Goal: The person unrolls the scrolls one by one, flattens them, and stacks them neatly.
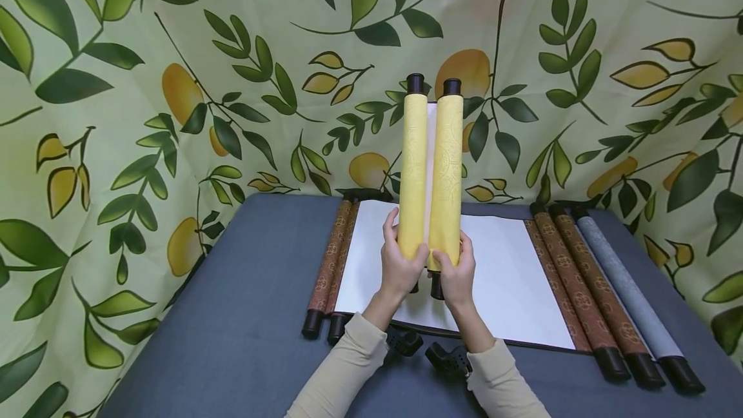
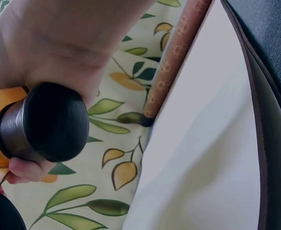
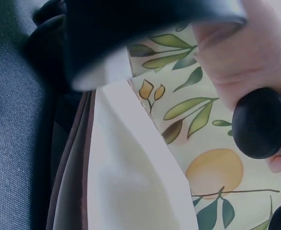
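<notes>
Upright above the table is a yellow patterned scroll, rolled from both ends, with a left roll (image 1: pixel 413 173) and a right roll (image 1: pixel 447 173) side by side. A narrow pale strip shows between them. My left hand (image 1: pixel 400 264) grips the left roll near its lower end, and my right hand (image 1: pixel 457 271) grips the right roll. In the left wrist view a dark rod knob (image 2: pixel 59 122) pokes out below the left palm. Another black knob (image 3: pixel 260 123) sticks out under the right hand in the right wrist view.
Beneath the hands a brown-edged scroll lies partly unrolled, its white sheet (image 1: pixel 499 276) on the blue-grey table (image 1: pixel 232 315). Brown rolls lie at its left (image 1: pixel 329 263) and right (image 1: pixel 580 289). A grey-blue scroll (image 1: pixel 629 282) is furthest right. Leaf-patterned cloth (image 1: pixel 261 115) hangs behind.
</notes>
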Action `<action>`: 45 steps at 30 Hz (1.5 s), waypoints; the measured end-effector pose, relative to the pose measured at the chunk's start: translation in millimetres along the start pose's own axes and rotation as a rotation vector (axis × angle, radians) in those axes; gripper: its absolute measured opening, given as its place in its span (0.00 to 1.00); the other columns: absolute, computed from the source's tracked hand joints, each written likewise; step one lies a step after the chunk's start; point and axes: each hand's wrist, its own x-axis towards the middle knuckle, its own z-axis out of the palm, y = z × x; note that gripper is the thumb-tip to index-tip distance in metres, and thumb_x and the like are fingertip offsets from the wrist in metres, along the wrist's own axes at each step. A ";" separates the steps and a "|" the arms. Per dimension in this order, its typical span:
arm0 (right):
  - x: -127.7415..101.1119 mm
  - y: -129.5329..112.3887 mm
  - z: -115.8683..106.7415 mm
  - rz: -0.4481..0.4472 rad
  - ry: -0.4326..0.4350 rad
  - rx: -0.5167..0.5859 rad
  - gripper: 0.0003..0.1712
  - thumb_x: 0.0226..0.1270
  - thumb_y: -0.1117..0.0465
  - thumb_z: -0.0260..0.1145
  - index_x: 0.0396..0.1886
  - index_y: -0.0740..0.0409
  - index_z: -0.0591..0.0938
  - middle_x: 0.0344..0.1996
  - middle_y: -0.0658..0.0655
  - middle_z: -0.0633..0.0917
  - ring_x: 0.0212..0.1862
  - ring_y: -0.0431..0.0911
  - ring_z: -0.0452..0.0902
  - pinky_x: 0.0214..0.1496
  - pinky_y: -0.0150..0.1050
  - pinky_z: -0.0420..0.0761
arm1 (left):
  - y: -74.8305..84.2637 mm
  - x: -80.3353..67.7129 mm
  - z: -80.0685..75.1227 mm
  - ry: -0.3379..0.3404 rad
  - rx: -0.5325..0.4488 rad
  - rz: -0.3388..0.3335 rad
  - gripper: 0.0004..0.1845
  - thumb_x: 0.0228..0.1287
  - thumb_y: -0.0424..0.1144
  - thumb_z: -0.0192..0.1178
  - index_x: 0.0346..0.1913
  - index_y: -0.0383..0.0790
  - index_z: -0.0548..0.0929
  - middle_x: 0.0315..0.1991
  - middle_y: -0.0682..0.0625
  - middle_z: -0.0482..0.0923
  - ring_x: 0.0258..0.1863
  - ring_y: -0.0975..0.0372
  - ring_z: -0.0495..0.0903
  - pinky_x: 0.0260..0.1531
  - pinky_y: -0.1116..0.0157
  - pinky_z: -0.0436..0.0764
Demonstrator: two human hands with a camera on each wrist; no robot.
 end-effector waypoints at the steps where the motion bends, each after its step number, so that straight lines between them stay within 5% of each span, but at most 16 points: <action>1: 0.3 1.2 -0.5 -0.010 -0.007 0.010 0.31 0.56 0.74 0.56 0.62 0.74 0.65 0.31 0.46 0.76 0.23 0.34 0.75 0.18 0.30 0.77 | -0.5 0.1 0.2 0.005 0.004 0.002 0.42 0.49 0.36 0.59 0.70 0.40 0.58 0.46 0.39 0.82 0.29 0.61 0.77 0.29 0.71 0.77; 8: 0.4 3.4 -4.0 -0.028 -0.085 0.114 0.32 0.57 0.70 0.58 0.63 0.72 0.63 0.28 0.43 0.78 0.20 0.35 0.74 0.16 0.30 0.75 | -0.9 1.1 -0.6 0.017 0.040 0.037 0.44 0.47 0.33 0.67 0.70 0.41 0.60 0.43 0.38 0.82 0.32 0.54 0.81 0.31 0.69 0.78; 18: 8.0 2.1 -6.7 0.090 -0.052 0.031 0.39 0.53 0.72 0.70 0.64 0.61 0.63 0.26 0.42 0.79 0.19 0.37 0.76 0.17 0.33 0.78 | -3.3 5.6 -3.8 0.001 0.020 -0.023 0.43 0.45 0.34 0.71 0.67 0.38 0.62 0.41 0.35 0.85 0.30 0.56 0.81 0.29 0.70 0.77; 27: 14.8 0.7 -14.4 0.159 -0.064 0.078 0.21 0.57 0.72 0.67 0.45 0.56 0.69 0.22 0.44 0.78 0.14 0.38 0.76 0.17 0.36 0.79 | -3.2 9.8 -5.9 -0.001 0.015 -0.091 0.32 0.48 0.36 0.68 0.58 0.30 0.71 0.39 0.34 0.84 0.28 0.61 0.78 0.27 0.72 0.75; 35: 18.9 4.2 -18.4 0.156 -0.078 0.123 0.18 0.58 0.73 0.66 0.42 0.52 0.71 0.23 0.44 0.79 0.16 0.39 0.78 0.18 0.39 0.81 | -1.4 10.0 -7.6 -0.026 -0.013 -0.089 0.32 0.49 0.38 0.68 0.59 0.34 0.72 0.44 0.36 0.78 0.35 0.62 0.74 0.32 0.72 0.72; 45: 27.2 4.0 -26.7 0.295 -0.118 -0.144 0.25 0.63 0.59 0.67 0.58 0.56 0.72 0.31 0.36 0.77 0.32 0.29 0.78 0.38 0.27 0.78 | -9.1 13.8 -13.5 -0.065 0.008 -0.120 0.32 0.53 0.38 0.67 0.62 0.33 0.72 0.41 0.35 0.80 0.34 0.59 0.76 0.32 0.70 0.74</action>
